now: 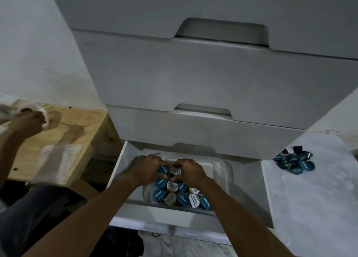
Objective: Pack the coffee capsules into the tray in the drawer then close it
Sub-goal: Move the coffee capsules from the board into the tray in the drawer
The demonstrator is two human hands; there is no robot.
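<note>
Drawer [124,160]: bottom one of the white unit, pulled out toward the camera, which it has to be since the tray sits deep inside it.

Tray [219,169]: clear plastic, lying on the drawer floor. Near half is packed with capsules, far right part looks bare, so there's room for more.

Capsules in tray [174,195]: teal and white foil lids all facing up, in tight rows touching each other. Lids-up is probably how they nest without rolling.

Left hand [149,169]: fingers curled down onto a teal capsule [163,169] at the far edge of the packed bunch. Looks like a grasp, but I can't tell for sure whether it's gripping or just pressing it into line.

Right hand [190,171]: just beside the left, fingertips pinched around a white-lidded capsule [175,170], seating it next to the teal one.

Loose capsules [294,160]: dark pile on the pale surface to the right of the drawer, well apart from the tray. Not packed yet, so my guess is we're roughly midway.

Drawer closing: not yet done, and it can't be until both arms are out.

Other person's hand [27,123]: far left over a plywood bench [77,121], holding something pale. Too blurry to name.
</note>
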